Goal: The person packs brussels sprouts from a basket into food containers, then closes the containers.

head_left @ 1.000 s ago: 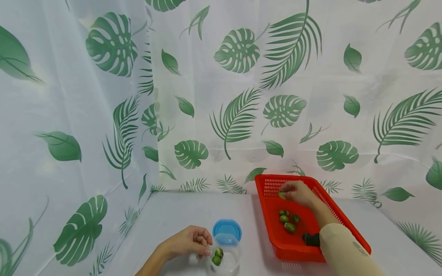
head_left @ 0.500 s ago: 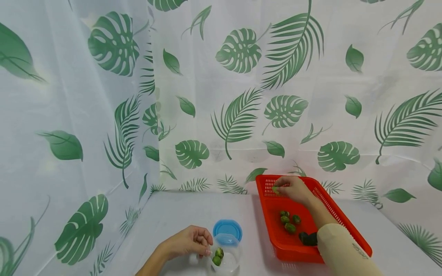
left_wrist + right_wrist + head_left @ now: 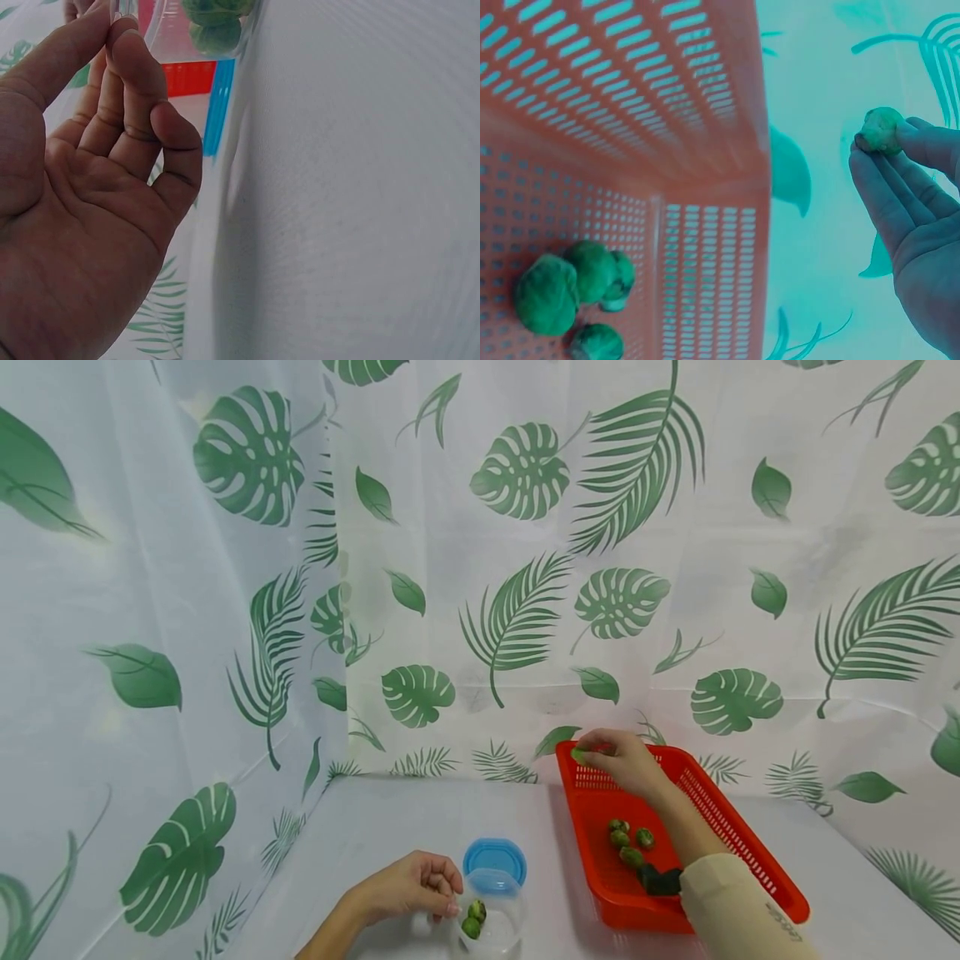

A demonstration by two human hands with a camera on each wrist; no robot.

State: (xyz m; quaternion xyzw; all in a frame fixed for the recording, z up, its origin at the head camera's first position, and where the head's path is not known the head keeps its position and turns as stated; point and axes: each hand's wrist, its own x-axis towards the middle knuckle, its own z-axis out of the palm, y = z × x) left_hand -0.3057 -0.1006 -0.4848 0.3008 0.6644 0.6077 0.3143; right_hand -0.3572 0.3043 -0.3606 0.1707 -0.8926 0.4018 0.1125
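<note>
Between the thumb and fingertips of my right hand (image 3: 618,763) is a Brussels sprout (image 3: 881,130), held above the far left corner of the red basket (image 3: 592,878). Several more Brussels sprouts (image 3: 631,857) lie on the basket floor; the right wrist view shows them in a cluster. My left hand (image 3: 412,887) pinches the rim of a small clear plastic container (image 3: 169,41) between thumb and index finger, the other fingers curled in. Two Brussels sprouts (image 3: 471,927) sit inside that container, against its left side.
A blue lid (image 3: 495,858) lies on the white table (image 3: 390,814) just behind the container. The basket's perforated walls (image 3: 712,277) rise around its sprouts. A dark wrist strap (image 3: 660,881) shows at my right sleeve (image 3: 738,902). Leaf-patterned curtains (image 3: 525,635) hang behind and at left.
My right hand has moved left and away from me, raising its Brussels sprout from inside the basket to its far left corner. The left hand and container have stayed put.
</note>
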